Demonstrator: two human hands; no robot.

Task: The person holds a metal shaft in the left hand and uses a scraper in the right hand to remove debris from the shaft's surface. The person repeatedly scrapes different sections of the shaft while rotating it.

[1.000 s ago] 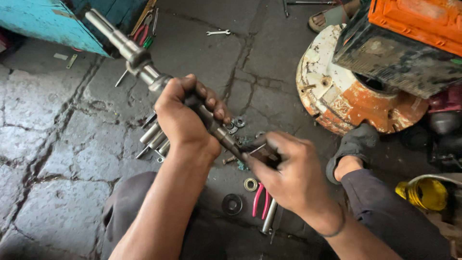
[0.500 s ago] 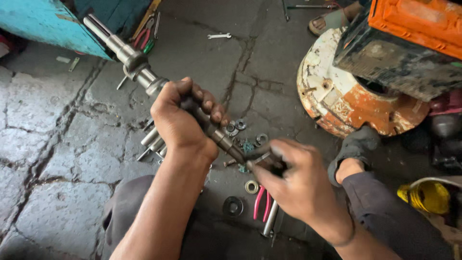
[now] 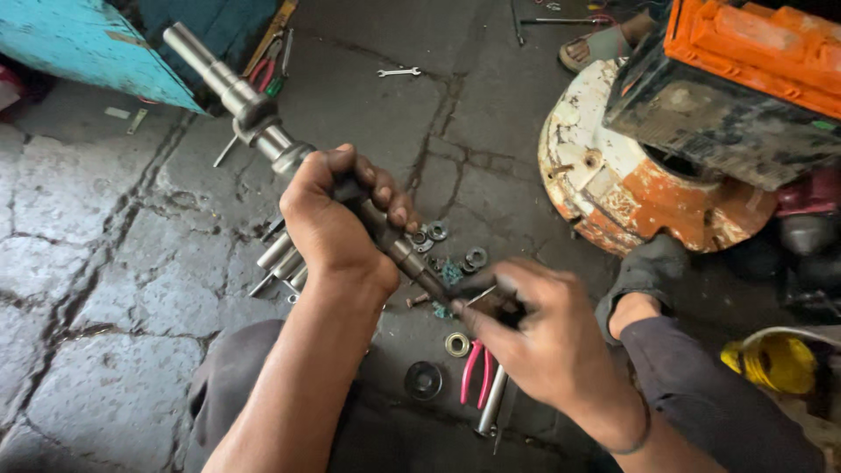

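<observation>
The left hand [image 3: 337, 223] covers the middle of the shaft [image 3: 263, 131], and the right hand [image 3: 534, 337] hides its lower end, so what those fingers pinch cannot be told. The pliers [image 3: 476, 372] show only their pink handles. The orange machine [image 3: 745, 61] is cut off at the top edge.
</observation>
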